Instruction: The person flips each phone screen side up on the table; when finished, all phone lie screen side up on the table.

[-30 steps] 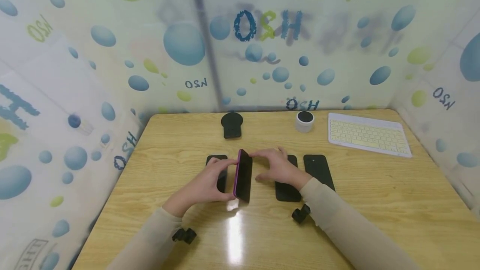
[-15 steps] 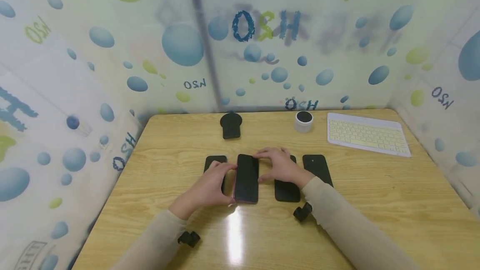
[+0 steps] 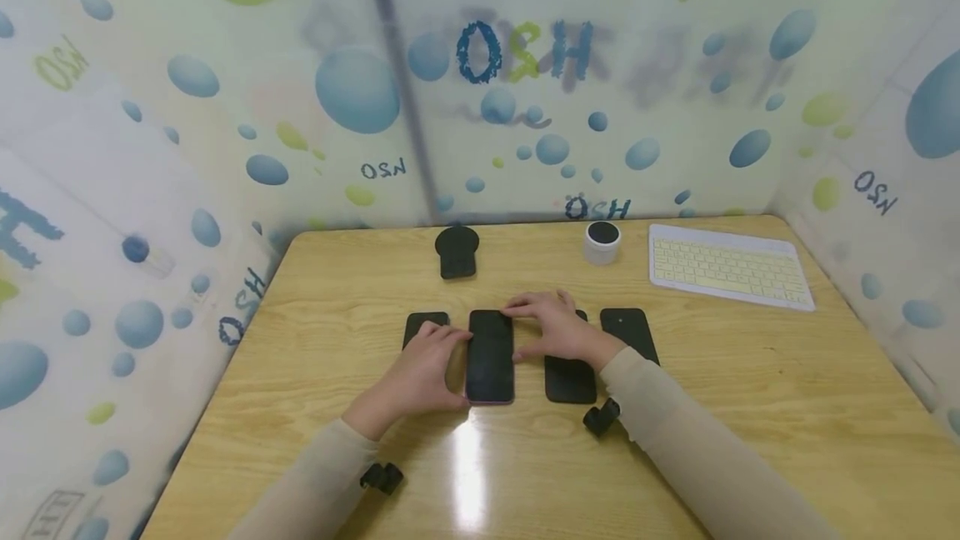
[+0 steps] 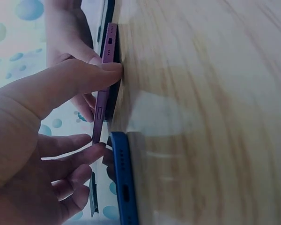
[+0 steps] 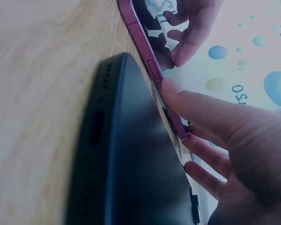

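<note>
From my remote seat I see both hands on the purple-edged phone [image 3: 490, 357], which is screen up on the wooden bench [image 3: 795, 373], left of the middle and well in from the near edge; whether it rests fully flat I cannot tell. The left hand [image 3: 422, 367] holds it, thumb at the phone's near left corner and a fingertip higher on its left side. The right hand [image 3: 558, 332] has a fingertip at the far right corner and its thumb against the right side, though I cannot tell whether it truly grips. Partly under the left hand lies a blue-edged phone [image 4: 125, 183]; partly beneath the right wrist lies a dark phone [image 3: 570, 383], with a black phone [image 3: 628, 328] next in the row toward the bench's right edge. Along the far edge I have a black round-headed piece [image 3: 457, 252] toward the left, a white cylinder with a dark top [image 3: 602, 248] right of the middle, and a white keyboard [image 3: 729, 267] set near the far right corner.
</note>
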Tool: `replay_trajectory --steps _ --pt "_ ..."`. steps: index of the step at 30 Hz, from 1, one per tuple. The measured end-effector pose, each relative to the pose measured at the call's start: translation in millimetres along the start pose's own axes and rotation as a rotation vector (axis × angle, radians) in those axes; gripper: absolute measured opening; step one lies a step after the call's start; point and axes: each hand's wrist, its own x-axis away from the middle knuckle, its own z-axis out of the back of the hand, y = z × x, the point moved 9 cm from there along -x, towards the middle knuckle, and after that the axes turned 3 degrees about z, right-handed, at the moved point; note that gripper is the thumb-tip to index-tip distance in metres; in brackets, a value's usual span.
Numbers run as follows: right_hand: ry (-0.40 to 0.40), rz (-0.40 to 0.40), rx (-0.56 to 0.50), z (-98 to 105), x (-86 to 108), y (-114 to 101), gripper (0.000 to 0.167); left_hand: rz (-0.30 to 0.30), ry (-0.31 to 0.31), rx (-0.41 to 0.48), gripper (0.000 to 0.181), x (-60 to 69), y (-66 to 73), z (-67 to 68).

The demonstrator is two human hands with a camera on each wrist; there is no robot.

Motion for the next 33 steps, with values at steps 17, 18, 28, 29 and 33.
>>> replay_trajectory --steps 17,18,28,29,33 --pt "0.047 -0.004 0.0 12.4 18.3 7.3 0.065 0.029 -0.035 -0.03 0.105 -0.2 6.1 -6.5" --pt "0.053 -0.007 -0.001 14.5 21.1 9.3 0.064 0.024 -0.029 -0.032 0.104 -0.7 7.7 -6.4" --pt "0.11 -0.024 0.047 38.5 56.5 29.7 0.06 -0.093 -0.043 0.032 0.091 -16.4 38.0 -15.0" --pt "0.113 -0.029 0.049 40.2 59.8 32.1 0.06 -0.102 -0.051 0.031 0.09 -19.0 40.8 -17.5" --pt "0.122 -0.048 0.059 44.7 71.9 41.2 0.059 -0.139 -0.075 0.029 0.087 -28.2 53.2 -25.4"
